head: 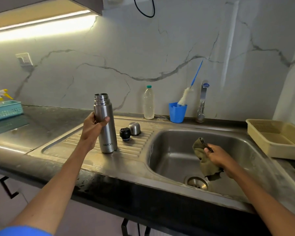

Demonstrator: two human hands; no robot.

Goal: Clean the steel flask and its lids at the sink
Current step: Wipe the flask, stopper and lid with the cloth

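Cloth point(205, 159), olive and crumpled, is hanging from the right hand point(218, 157), whose grip is closing round its upper part over the sink basin point(169, 155); the lower end is dangling just above the drain point(197, 183), with bare basin floor to the left of it. Left of the basin, the left hand point(92, 128) is wrapping fingers and thumb round the upper body of the steel flask point(106, 123), a closed grip. The flask is standing upright, mouth uncapped, on the ribbed drainboard point(133, 147). Just beyond the flask, toward the wall, the black inner lid point(125, 134) and the steel cap point(134, 128) are resting side by side on the ribs, apart from the flask. At the basin's back rim a plastic bottle point(148, 103), a blue cup point(177, 112) holding a bottle brush point(184, 97), and the tap point(203, 101) are standing. Right of the basin, a beige tray point(262, 145) is sitting on the worktop point(41, 120).
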